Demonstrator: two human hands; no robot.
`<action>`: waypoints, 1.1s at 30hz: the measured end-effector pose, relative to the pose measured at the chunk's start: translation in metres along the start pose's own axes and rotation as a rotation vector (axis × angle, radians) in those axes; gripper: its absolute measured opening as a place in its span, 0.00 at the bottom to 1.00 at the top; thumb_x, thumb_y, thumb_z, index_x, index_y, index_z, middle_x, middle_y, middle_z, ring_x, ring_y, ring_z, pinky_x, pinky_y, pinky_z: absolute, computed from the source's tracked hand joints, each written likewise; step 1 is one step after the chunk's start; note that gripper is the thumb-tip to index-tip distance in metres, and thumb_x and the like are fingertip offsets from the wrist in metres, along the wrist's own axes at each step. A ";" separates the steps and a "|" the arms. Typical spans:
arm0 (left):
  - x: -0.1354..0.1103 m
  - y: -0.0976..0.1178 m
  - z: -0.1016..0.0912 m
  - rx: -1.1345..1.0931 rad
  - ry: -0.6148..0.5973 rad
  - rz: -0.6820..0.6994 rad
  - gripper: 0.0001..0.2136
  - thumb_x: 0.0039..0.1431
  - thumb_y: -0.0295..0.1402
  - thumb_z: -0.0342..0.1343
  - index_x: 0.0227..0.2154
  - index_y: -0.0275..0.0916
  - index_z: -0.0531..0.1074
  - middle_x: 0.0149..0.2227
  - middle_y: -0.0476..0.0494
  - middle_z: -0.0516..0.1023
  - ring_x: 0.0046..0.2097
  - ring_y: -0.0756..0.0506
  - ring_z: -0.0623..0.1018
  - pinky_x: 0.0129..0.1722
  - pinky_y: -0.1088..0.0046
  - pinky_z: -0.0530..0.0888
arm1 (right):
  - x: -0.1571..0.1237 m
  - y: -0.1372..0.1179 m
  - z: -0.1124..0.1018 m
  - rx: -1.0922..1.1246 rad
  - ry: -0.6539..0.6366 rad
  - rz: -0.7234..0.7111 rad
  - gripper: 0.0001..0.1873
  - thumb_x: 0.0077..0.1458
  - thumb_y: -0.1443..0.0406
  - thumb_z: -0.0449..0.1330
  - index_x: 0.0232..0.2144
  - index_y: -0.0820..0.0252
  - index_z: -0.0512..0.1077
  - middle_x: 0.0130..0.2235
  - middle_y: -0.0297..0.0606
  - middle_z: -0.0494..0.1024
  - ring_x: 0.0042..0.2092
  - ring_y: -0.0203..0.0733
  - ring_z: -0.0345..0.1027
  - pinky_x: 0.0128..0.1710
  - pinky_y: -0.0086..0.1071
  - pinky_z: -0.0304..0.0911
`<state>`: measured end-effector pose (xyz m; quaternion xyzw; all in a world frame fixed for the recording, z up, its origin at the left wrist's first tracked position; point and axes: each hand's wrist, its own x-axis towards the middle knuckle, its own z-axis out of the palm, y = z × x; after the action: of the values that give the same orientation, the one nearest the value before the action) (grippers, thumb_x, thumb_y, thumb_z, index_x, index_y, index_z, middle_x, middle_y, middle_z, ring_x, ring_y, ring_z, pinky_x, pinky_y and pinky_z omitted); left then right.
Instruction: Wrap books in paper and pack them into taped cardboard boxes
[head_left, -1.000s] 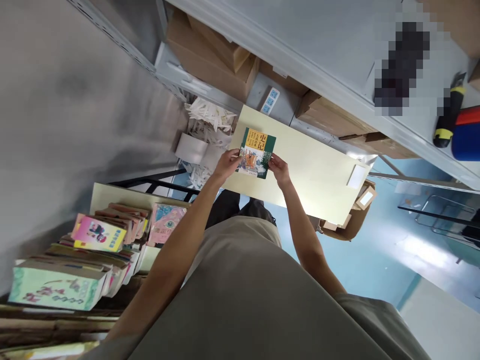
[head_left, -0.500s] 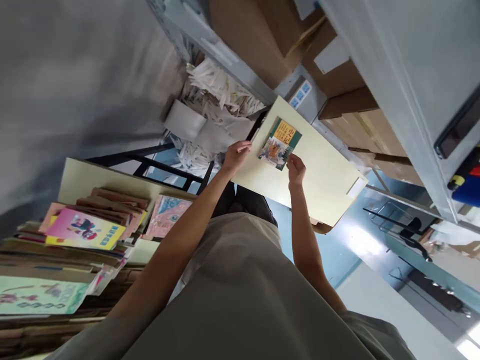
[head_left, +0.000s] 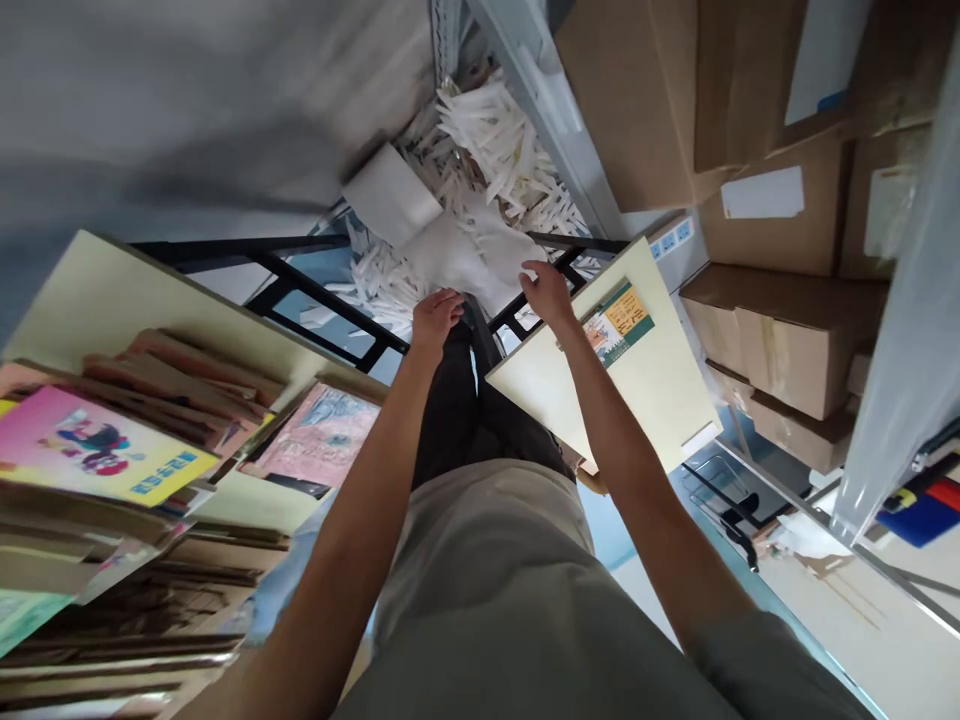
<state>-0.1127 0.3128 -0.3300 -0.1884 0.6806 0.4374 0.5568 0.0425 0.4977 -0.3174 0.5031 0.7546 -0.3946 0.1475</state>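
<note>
My left hand hovers over my dark trousers, its fingers stretched out and nothing held. To its right, my right hand is also empty, the thumb and fingers apart, above the near-left edge of a cream tabletop. On that tabletop lies a green and yellow book with a picture on its cover. My right forearm hides part of the book. Past both hands is a heap of shredded white paper with larger white sheets on it.
Stacks of worn books and a pink-yellow booklet lie on another cream surface at left. Black metal frames stand between the surfaces. Cardboard boxes fill a grey shelf at right, beside a power strip.
The book was near my right fingers; now it lies on the tabletop, apart from them. Both hands have shifted left of it, toward the paper heap, and the view has turned left.
</note>
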 end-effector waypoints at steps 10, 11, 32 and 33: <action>0.092 -0.042 0.032 -0.074 0.049 -0.118 0.08 0.64 0.27 0.65 0.45 0.39 0.80 0.45 0.39 0.90 0.41 0.46 0.85 0.45 0.70 0.79 | 0.159 0.038 0.107 -0.347 -0.269 0.127 0.29 0.74 0.71 0.56 0.73 0.76 0.72 0.85 0.62 0.58 0.84 0.66 0.57 0.85 0.59 0.54; 0.104 -0.049 0.034 -0.076 0.051 -0.131 0.08 0.64 0.27 0.65 0.45 0.39 0.80 0.45 0.40 0.89 0.40 0.46 0.85 0.45 0.70 0.79 | 0.173 0.046 0.116 -0.354 -0.276 0.137 0.29 0.74 0.71 0.56 0.73 0.77 0.72 0.85 0.63 0.57 0.84 0.67 0.57 0.84 0.59 0.55; 0.227 -0.144 0.066 -0.124 0.102 -0.274 0.07 0.66 0.30 0.64 0.46 0.39 0.81 0.45 0.38 0.90 0.39 0.45 0.87 0.41 0.70 0.82 | 0.303 0.134 0.208 -0.469 -0.268 0.047 0.27 0.72 0.73 0.51 0.66 0.75 0.78 0.70 0.62 0.79 0.76 0.62 0.72 0.80 0.57 0.64; 0.218 -0.142 0.066 -0.120 0.123 -0.298 0.06 0.68 0.28 0.63 0.46 0.38 0.81 0.45 0.37 0.90 0.39 0.46 0.87 0.40 0.71 0.81 | 0.292 0.127 0.204 -0.464 -0.298 0.050 0.25 0.73 0.72 0.53 0.65 0.72 0.80 0.66 0.60 0.83 0.74 0.62 0.74 0.79 0.57 0.67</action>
<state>-0.0358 0.3388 -0.5856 -0.3465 0.6505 0.3773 0.5608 -0.0128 0.5569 -0.6865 0.4106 0.7821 -0.2770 0.3781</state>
